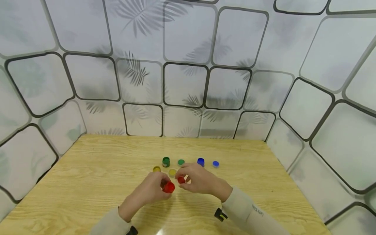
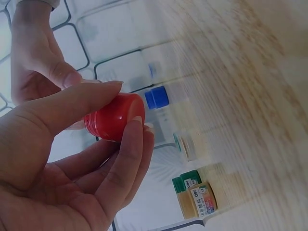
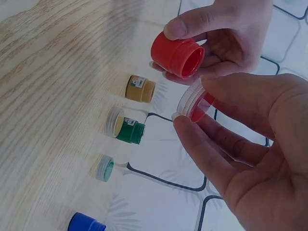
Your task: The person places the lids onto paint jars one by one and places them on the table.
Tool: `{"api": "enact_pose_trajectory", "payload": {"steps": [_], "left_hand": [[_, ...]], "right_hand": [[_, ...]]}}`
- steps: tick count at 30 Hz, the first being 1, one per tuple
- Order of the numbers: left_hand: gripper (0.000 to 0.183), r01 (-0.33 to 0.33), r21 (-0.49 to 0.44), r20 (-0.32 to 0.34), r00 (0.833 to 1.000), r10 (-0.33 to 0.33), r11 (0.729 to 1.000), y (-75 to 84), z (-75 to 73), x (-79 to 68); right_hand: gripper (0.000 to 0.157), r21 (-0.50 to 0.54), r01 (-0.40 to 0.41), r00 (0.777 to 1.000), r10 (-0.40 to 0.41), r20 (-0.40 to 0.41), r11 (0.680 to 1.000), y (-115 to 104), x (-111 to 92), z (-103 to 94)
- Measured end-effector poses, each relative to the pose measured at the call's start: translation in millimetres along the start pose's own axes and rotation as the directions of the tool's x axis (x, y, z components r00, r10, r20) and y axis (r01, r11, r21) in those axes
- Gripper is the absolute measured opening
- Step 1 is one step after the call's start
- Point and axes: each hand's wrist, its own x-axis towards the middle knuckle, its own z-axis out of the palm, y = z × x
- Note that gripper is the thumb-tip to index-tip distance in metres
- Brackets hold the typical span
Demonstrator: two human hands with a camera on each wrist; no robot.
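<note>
My left hand [image 1: 154,186] grips a small red paint jar [image 3: 178,55] between thumb and fingers, its uncovered mouth turned toward the right hand. Red paint coats the inside of the rim. Between thumb and fingertips, my right hand [image 1: 199,179] pinches a clear ridged lid [image 3: 195,102] with red on its inner side. Jar and lid are apart, side by side above the table. Just beyond the left hand stands an open yellow paint jar [image 3: 140,89]. A yellow lid [image 1: 172,173] lies beside it, near the right fingertips.
Farther back on the wooden table [image 1: 117,156] stand an open green jar [image 1: 166,162] with a green lid [image 1: 180,162], and a blue jar [image 1: 201,162] with a blue lid [image 1: 215,164]. A patterned curtain [image 1: 185,85] surrounds the table's back and sides.
</note>
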Motion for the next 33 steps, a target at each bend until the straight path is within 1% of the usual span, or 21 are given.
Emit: {"api": "enact_pose_trajectory", "payload": {"steps": [10,15,22,33], "left_hand": [[0.019,-0.034,-0.004,-0.011,0.999,0.034,0.999,0.3,1.9,-0.7],[0.019,-0.028,-0.011,-0.009,1.0,0.028,1.0,0.4,2.0,-1.3],[0.021,-0.046,-0.02,-0.017,0.999,0.046,0.999,0.8,1.8,-1.7],[0.02,-0.047,-0.03,-0.015,0.999,0.046,0.998,1.4,1.4,-2.0]], "right_hand": [[0.02,0.013,-0.01,1.0,0.01,0.008,1.0,-7.5,-0.2,-0.5],[0.019,0.023,-0.001,1.0,0.001,-0.007,1.0,-8.8,-0.6,1.1],[0.021,0.04,0.03,0.999,-0.029,-0.013,0.999,-9.7,0.4,3.4],[0.022,0.035,0.033,0.999,-0.033,-0.015,0.999,-10.3,2.4,5.4]]}}
